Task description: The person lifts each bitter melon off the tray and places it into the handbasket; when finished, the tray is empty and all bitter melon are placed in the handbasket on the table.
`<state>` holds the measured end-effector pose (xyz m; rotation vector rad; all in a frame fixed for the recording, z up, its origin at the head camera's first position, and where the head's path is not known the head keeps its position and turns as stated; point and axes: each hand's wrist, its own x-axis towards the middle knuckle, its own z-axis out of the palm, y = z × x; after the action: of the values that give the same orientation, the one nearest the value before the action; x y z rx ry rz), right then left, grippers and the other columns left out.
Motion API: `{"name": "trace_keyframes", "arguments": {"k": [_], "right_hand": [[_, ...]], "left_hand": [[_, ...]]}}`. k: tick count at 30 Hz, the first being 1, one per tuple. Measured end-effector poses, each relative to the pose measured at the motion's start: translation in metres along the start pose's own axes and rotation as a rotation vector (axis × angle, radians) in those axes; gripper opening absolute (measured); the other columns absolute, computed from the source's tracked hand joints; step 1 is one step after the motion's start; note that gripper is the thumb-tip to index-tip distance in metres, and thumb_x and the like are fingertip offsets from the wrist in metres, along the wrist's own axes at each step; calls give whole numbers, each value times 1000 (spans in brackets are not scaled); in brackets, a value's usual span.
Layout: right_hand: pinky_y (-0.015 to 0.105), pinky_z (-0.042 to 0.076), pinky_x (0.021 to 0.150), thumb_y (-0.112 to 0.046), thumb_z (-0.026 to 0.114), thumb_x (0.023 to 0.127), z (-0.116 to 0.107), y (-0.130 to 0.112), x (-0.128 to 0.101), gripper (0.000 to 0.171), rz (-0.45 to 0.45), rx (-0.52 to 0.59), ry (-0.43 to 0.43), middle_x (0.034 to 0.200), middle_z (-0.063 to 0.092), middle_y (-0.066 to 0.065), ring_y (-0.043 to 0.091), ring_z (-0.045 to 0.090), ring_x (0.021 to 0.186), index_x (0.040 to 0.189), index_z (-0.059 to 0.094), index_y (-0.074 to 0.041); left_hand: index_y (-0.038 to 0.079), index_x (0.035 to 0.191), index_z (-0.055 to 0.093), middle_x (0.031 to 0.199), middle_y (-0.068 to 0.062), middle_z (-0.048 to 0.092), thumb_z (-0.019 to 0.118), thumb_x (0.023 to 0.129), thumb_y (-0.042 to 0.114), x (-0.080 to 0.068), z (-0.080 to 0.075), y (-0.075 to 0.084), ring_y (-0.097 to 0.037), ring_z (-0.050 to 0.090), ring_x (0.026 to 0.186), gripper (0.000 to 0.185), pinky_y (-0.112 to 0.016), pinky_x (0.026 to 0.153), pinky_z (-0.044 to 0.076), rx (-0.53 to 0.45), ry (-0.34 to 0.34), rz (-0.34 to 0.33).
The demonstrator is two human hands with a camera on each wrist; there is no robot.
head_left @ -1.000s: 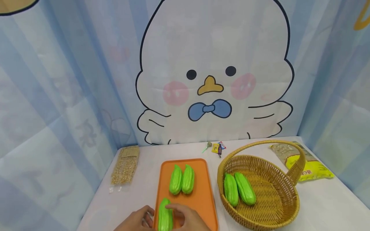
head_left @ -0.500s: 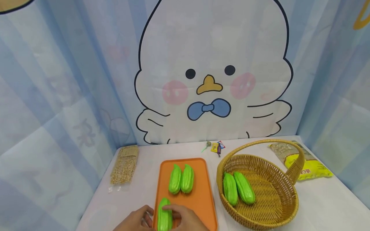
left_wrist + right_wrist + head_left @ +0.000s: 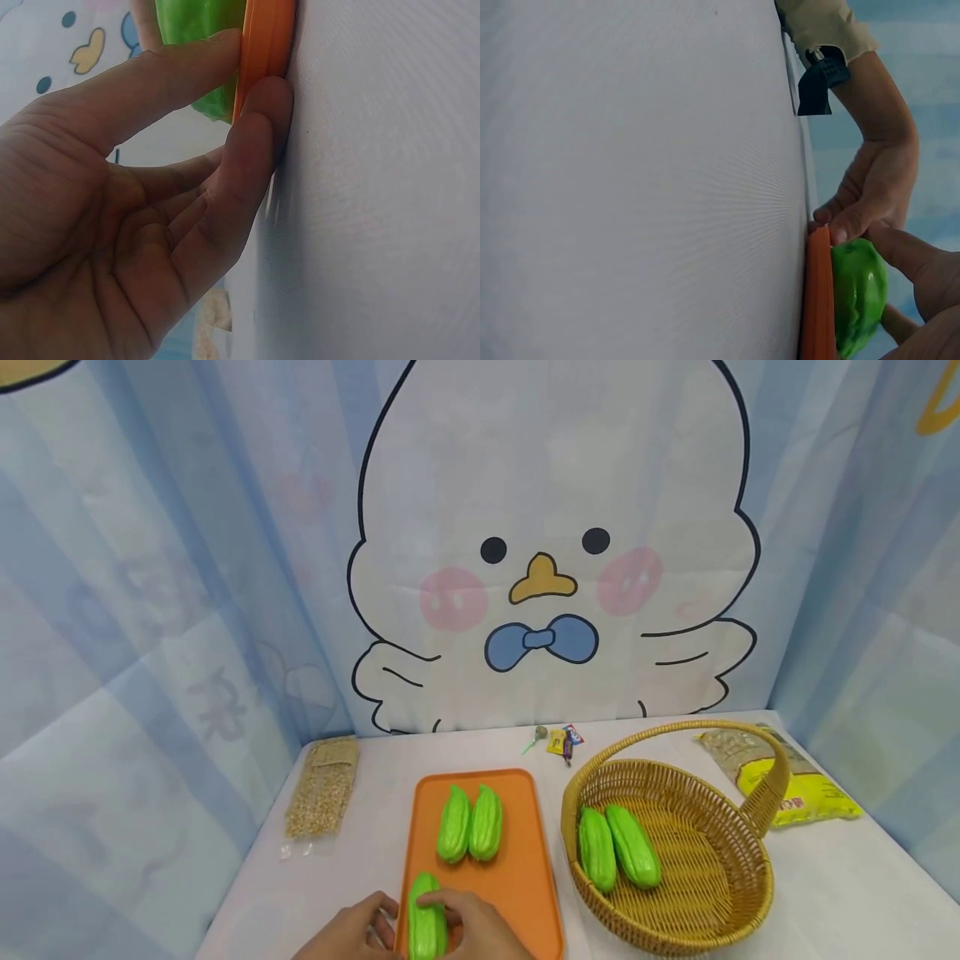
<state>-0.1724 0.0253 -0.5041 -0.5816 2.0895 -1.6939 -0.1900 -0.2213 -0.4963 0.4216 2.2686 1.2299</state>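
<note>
An orange tray (image 3: pixel 517 885) lies on the white table. My left hand (image 3: pixel 351 931) holds the tray's left rim between thumb and fingers; in the left wrist view the thumb touches the top edge (image 3: pixel 259 45) and the fingertips lie against its outer side. My right hand (image 3: pixel 483 927) grips a glossy green ridged gourd (image 3: pixel 426 927) near the tray's front left, fingers and thumb on opposite sides. The gourd (image 3: pixel 857 296) rests on the tray in the right wrist view. Two more gourds (image 3: pixel 470 825) lie side by side farther back on the tray.
Right of the tray stands a wicker basket (image 3: pixel 753 906) with a tall handle, two green gourds (image 3: pixel 618 847) inside. A grain packet (image 3: pixel 324 789) lies at the left, a yellow bag (image 3: pixel 810 797) at the back right. A lollipop (image 3: pixel 540 735) and small sweets (image 3: pixel 558 742) lie at the back.
The view shifts very slightly. Both hands and the gourd in my right hand stay nearly in place on the tray.
</note>
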Motion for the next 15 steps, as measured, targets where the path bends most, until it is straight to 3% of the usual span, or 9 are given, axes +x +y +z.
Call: {"name": "trace_keyframes", "arguments": {"k": [15], "right_hand": [[31,51,79,-3,84,77,2,0,-2,52,1,12,48,113,65,-6,11,65,93,123,65,-18]], "left_hand": [[-5,115,55,84,-5,59,81,84,15,2,1,1,-22,61,73,46,-39,67,51,7,8,-38]]}}
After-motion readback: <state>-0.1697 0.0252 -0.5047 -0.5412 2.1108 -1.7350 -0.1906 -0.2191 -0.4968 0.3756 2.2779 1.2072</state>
